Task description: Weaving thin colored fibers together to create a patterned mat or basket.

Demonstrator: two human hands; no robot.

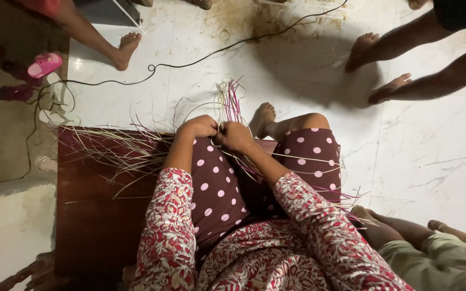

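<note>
I sit with my knees up, in dark red trousers with pale dots. My left hand [199, 127] and my right hand [235, 136] are closed side by side over my left knee, both gripping a bundle of thin straw strands [227, 102], pale and purple, that fans upward from my fingers. More loose strands [115, 148] spread to the left across a dark red mat [90, 210], and some cross my right knee [311, 148]. My bare foot [265, 117] rests on the floor just beyond my hands.
White marble floor [416, 161] with a black cable [200, 58] running across it. Other people's bare feet stand at top left [126, 49] and top right [378, 67]. A person's legs [405, 237] lie at lower right. Pink sandals [44, 64] sit at left.
</note>
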